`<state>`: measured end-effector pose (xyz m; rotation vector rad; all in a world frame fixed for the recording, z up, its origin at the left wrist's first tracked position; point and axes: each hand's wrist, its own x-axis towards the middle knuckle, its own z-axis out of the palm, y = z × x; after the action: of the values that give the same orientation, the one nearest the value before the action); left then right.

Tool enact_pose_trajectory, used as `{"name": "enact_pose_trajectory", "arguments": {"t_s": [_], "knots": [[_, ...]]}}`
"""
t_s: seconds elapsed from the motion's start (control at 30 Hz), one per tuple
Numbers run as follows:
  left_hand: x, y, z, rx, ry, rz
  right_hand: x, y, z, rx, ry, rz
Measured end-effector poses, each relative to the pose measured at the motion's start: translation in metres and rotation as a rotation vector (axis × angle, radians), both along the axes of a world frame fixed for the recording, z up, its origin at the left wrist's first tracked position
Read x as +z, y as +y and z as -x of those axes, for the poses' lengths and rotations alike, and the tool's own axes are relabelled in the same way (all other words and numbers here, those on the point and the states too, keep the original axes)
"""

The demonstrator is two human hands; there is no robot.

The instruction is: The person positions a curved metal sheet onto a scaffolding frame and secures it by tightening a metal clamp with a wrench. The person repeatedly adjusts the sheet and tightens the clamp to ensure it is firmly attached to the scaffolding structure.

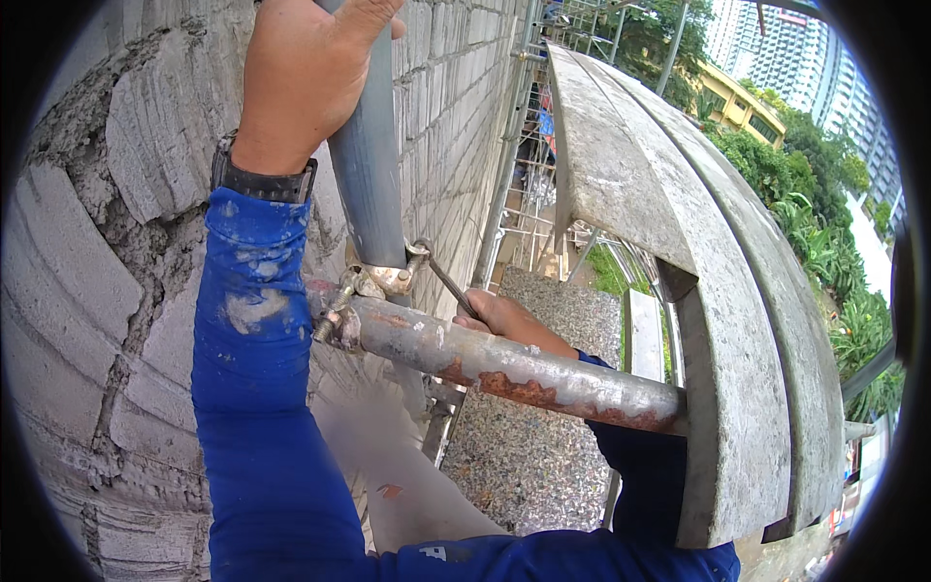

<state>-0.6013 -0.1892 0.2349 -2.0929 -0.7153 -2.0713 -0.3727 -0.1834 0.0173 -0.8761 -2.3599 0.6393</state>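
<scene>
My left hand [308,73] is closed round the upper part of an upright grey scaffold pipe [369,184]. A metal swivel coupler [383,281] joins the foot of this pipe to a horizontal scaffold pipe [524,367], which has rust patches along its lower side. Beyond the horizontal pipe, my right hand [512,322] grips a thin metal wrench [452,285]. The wrench's far end meets the bolt on the coupler's right side. Another threaded bolt [335,308] sticks out at the coupler's left. The fingers of both hands are partly hidden.
A rough concrete block wall [136,320] rises close on the left. Grey metal scaffold planks [718,242] run along the right, over the horizontal pipe's end. Far below lies a speckled surface [524,446]. A pale, blurred shape [417,495] shows beneath the coupler. Trees and buildings stand beyond.
</scene>
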Motion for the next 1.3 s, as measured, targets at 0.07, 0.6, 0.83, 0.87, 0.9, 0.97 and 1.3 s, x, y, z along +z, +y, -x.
{"name": "enact_pose_trajectory", "arguments": {"t_s": [0.07, 0.6, 0.83, 0.87, 0.9, 0.97, 1.3], "knots": [[-0.011, -0.005, 0.020, 0.066, 0.022, 0.091, 0.042, -0.007, -0.007, 0.014, -0.160, -0.043], [-0.006, 0.010, 0.020, 0.019, -0.042, 0.118, -0.090, 0.033, 0.054, 0.046, 0.469, 0.313], [-0.006, 0.014, 0.022, 0.056, -0.017, 0.136, -0.093, 0.041, 0.072, 0.090, 0.610, 0.229], [-0.007, 0.016, 0.021, 0.072, 0.001, 0.134, -0.093, 0.041, 0.073, 0.101, 0.624, 0.208], [-0.007, 0.013, 0.021, 0.071, -0.012, 0.150, -0.092, 0.041, 0.075, 0.099, 0.606, 0.195], [-0.006, 0.008, 0.021, 0.065, -0.037, 0.182, -0.090, 0.042, 0.078, 0.091, 0.571, 0.167], [-0.006, -0.086, -0.021, 0.501, 0.747, -0.222, -0.086, 0.044, 0.068, 0.089, 0.510, 0.250]]}}
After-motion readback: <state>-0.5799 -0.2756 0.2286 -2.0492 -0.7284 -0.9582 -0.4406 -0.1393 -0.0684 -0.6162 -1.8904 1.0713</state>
